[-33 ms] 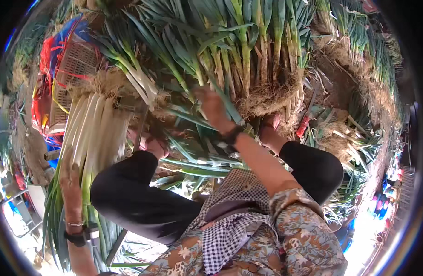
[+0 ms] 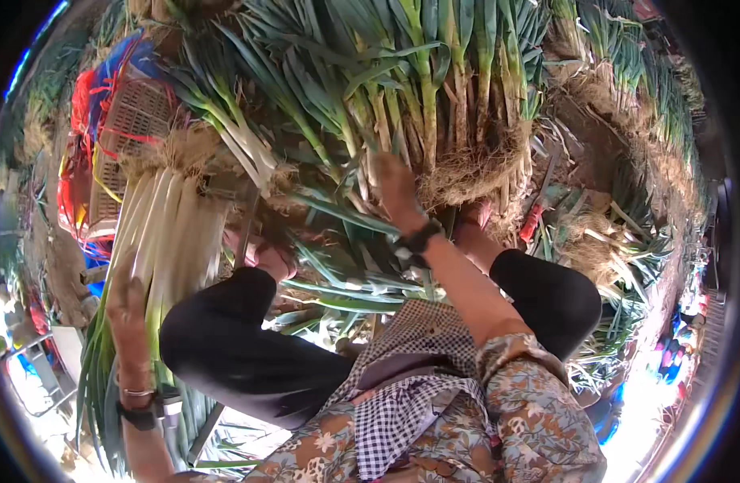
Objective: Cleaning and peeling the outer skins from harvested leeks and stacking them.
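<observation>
The biggest thing before me is the heap of leeks (image 2: 434, 88), green tops fanned toward the upper rim, stalks packed side by side, their root ends a matted brown fringe across the middle. Its edges bend away into the dark rim, so I cannot tell how far it runs. To my left lies a trimmed bundle of leeks (image 2: 169, 233), white shafts together, roots up, green leaves trailing toward the lower edge, where they are cut off. Behind it stands a plastic crate (image 2: 128, 129) with red and blue material about it, partly hidden by leaves. Further right, a second pile of leeks (image 2: 619, 233) sits blurred in straw-coloured trimmings.

My knees in black trousers (image 2: 241, 338) come up from below, with a checked cloth (image 2: 402, 402) over my lap; loose leaves lie between them.

My right hand (image 2: 395, 189) reaches into the root end of the heap. Its fingers are buried among the stalks, so I cannot tell whether that grip is closed on anything. A dark band sits at the wrist. My left hand (image 2: 127, 310) lies against the bundle's leaves with the fingers stretched up and open, gripping nothing that I can see.
</observation>
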### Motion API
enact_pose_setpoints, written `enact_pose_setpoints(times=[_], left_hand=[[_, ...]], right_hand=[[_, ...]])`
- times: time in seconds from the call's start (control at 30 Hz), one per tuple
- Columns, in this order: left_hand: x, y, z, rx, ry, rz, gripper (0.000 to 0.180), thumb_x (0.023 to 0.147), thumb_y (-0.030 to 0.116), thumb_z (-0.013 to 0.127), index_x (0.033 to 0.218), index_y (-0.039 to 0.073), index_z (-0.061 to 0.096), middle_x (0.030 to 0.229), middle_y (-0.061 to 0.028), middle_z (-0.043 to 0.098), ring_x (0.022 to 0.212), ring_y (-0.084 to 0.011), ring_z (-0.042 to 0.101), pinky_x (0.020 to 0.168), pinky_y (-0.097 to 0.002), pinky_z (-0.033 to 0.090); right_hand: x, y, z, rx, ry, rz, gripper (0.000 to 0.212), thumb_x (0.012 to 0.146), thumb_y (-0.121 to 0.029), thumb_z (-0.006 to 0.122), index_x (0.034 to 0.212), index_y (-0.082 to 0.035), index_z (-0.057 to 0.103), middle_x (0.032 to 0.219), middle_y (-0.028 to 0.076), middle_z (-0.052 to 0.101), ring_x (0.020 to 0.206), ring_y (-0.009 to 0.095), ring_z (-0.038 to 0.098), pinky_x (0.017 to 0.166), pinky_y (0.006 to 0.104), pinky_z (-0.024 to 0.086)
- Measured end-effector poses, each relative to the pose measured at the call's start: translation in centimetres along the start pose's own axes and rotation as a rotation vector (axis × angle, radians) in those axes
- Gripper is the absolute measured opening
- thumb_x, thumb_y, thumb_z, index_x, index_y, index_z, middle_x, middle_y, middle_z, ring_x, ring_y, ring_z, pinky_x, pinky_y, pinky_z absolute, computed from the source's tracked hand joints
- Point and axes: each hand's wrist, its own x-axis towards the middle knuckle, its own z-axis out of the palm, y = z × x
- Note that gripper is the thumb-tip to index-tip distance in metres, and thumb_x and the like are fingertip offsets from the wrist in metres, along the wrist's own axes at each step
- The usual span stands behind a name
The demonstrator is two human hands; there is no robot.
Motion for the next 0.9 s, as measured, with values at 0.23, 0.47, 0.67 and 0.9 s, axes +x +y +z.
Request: enact_pose_setpoints(times=[0.23,0.47,0.67,0.9], left_hand=[[4.4,18.9,12.6,-0.611,-0.709,0.075,0.027,0.097,0.009,0.051,0.119,-0.002,0.060,0.114,-0.0098,0.065,0.105,-0.0148,0.060,0.092,-0.0271,0.045],[7.1,21.4,20.6,-0.896,-0.802,-0.002,0.033,0.101,0.019,0.045,0.116,-0.007,0.058,0.106,-0.0166,0.067,0.101,-0.0234,0.065,0.089,-0.0347,0.053],[9.3,18.4,21.8,-0.921,-0.793,-0.195,0.031,0.099,0.019,0.049,0.115,-0.005,0.059,0.107,-0.0171,0.067,0.098,-0.0248,0.067,0.090,-0.0354,0.053],[12.1,17.9,22.9,-0.925,-0.466,-0.152,0.029,0.097,0.018,0.052,0.114,-0.003,0.060,0.104,-0.0165,0.068,0.096,-0.0247,0.068,0.085,-0.0330,0.056]], right_hand=[[2.2,10.9,-5.0,-0.329,0.162,0.364,0.044,0.091,-0.028,0.059,0.118,0.004,0.047,0.115,0.025,0.052,0.103,0.040,0.054,0.083,0.0499,0.045],[3.8,11.4,-9.1,-0.403,-0.127,0.562,0.064,0.087,-0.027,0.066,0.134,0.005,0.039,0.133,0.029,0.045,0.117,0.039,0.052,0.095,0.0435,0.046],[-1.6,0.5,-14.2,0.457,-0.299,0.029,0.046,0.085,-0.027,0.071,0.118,0.003,0.058,0.106,0.013,0.066,0.098,0.018,0.061,0.085,0.0289,0.049],[-6.0,-0.1,-7.0,0.844,-0.100,0.605,0.022,0.091,-0.022,0.064,0.097,0.000,0.060,0.068,0.003,0.058,0.052,0.010,0.054,0.046,0.0262,0.044]])
